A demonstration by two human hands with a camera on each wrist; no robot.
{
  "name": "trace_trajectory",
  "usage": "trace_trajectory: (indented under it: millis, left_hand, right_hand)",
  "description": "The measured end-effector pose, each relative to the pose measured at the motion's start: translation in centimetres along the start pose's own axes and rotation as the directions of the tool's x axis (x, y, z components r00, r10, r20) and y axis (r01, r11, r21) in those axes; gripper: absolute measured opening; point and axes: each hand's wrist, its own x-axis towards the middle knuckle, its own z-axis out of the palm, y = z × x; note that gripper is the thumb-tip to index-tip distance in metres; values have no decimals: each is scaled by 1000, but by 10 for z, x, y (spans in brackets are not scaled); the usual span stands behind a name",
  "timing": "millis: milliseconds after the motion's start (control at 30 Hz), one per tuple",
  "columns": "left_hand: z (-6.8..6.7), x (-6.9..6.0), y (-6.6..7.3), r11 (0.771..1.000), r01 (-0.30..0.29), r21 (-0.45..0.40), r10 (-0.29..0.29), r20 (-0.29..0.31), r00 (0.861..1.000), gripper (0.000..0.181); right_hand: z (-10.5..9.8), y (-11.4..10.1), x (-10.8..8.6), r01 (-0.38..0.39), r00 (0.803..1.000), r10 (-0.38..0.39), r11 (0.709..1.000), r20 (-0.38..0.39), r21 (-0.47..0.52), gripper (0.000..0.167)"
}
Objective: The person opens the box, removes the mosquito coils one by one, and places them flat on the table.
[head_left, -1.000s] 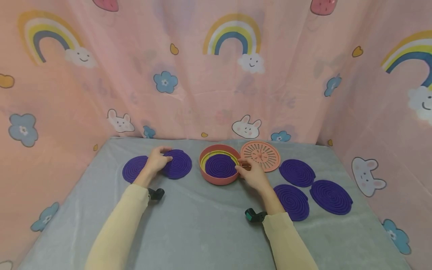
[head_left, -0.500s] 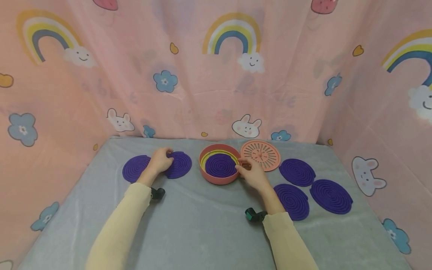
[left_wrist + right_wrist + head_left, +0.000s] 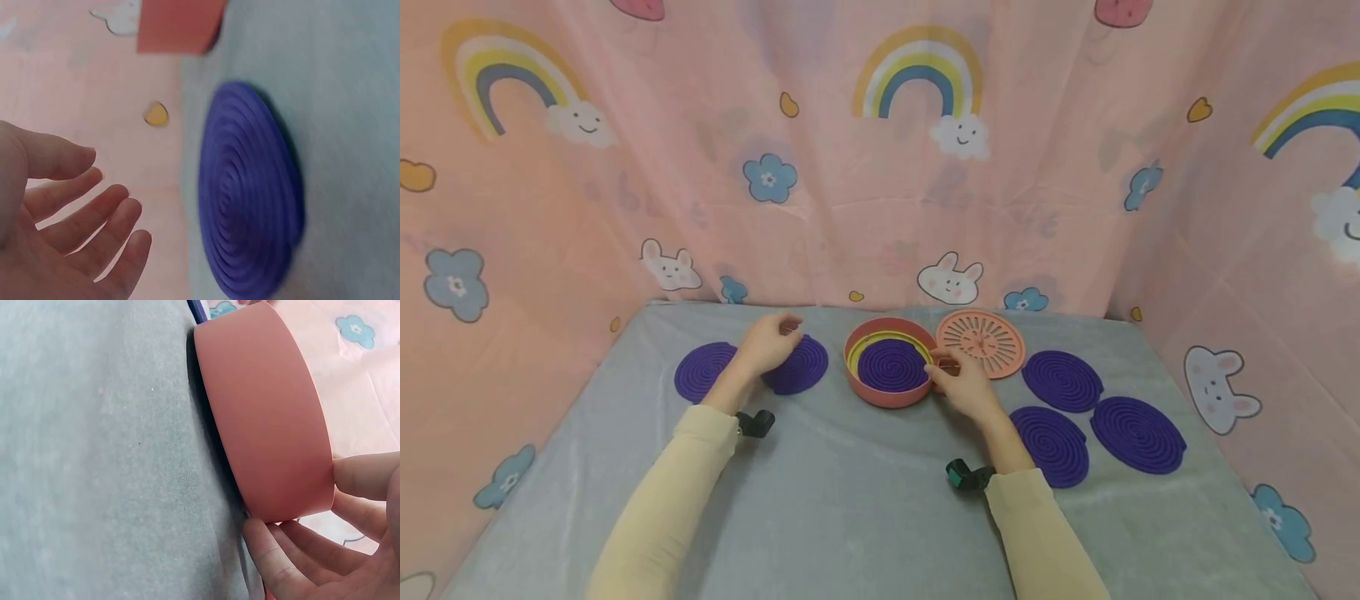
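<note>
My left hand hovers over a purple mosquito coil, fingers loosely bent. In the left wrist view this coil lies flat on the cloth, apart from the fingers, which hold nothing. With the thumb at its rim and the fingers against its side, my right hand grips a round red mosquito coil box. The right wrist view shows the box's outer wall between thumb and fingers. Inside the box, another purple coil lies within a yellow inner ring.
A pink slotted lid lies just behind and right of the box. Another coil is at the far left. Three more purple coils lie on the right. Grey cloth covers the table; a patterned pink curtain hangs behind.
My left hand has shifted to the right and slightly away, its fingers now off the coil's left edge. The right hand and the box stay in place.
</note>
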Motion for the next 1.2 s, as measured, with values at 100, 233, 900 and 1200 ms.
trace_trajectory:
  millis: [100, 233, 900, 1200]
  left_hand:
    - [4, -1, 13, 999, -38, -29, 37, -23, 999, 35]
    - [11, -1, 28, 994, -93, -59, 90, -54, 995, 31]
    - [50, 10, 69, 967, -215, -134, 219, 14, 976, 29]
    - [68, 18, 72, 977, -192, -95, 199, 71, 977, 29]
  right_hand:
    - [-1, 1, 0, 2, 1000, -2, 1000, -1, -3, 40]
    - [-1, 1, 0, 7, 1000, -7, 1000, 1, -7, 40]
    - [0, 1, 0, -5, 1000, 5, 1000, -3, 16, 41]
    - [0, 0, -1, -6, 1000, 6, 1000, -6, 22, 41]
